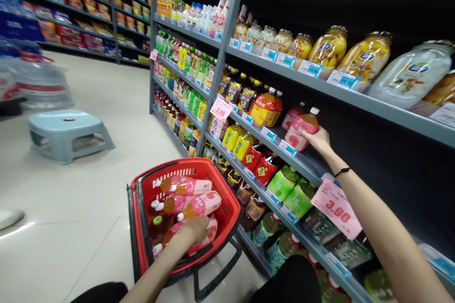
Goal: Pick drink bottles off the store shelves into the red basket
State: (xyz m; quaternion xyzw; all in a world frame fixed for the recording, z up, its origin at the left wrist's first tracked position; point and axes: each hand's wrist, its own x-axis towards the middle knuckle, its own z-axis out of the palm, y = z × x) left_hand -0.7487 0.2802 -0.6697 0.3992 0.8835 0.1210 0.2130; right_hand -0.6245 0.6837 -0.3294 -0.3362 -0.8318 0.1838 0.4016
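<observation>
My right hand (318, 139) grips a large pink-labelled drink bottle (296, 133) with a white cap, at the front of a shelf. A second pink bottle (292, 116) stands just behind it. Lower down, my left hand (196, 229) reaches inside a red shopping basket (230, 199), its fingers curled over a pink-labelled bottle (210, 234); the fingertips are partly hidden. Several smaller bottles of amber drink with pink labels lie around it in the basket, among them one bottle (204, 203) just beyond my hand. A green-capped bottle (158, 222) is at the basket's left side.
Shelving with drinks runs along the right, with large fruit jars (366, 57) above my right hand. A pink price sign (336, 208) hangs below my right forearm. On the floor at left are a light-blue stool (69, 123) and large water bottles (42, 80).
</observation>
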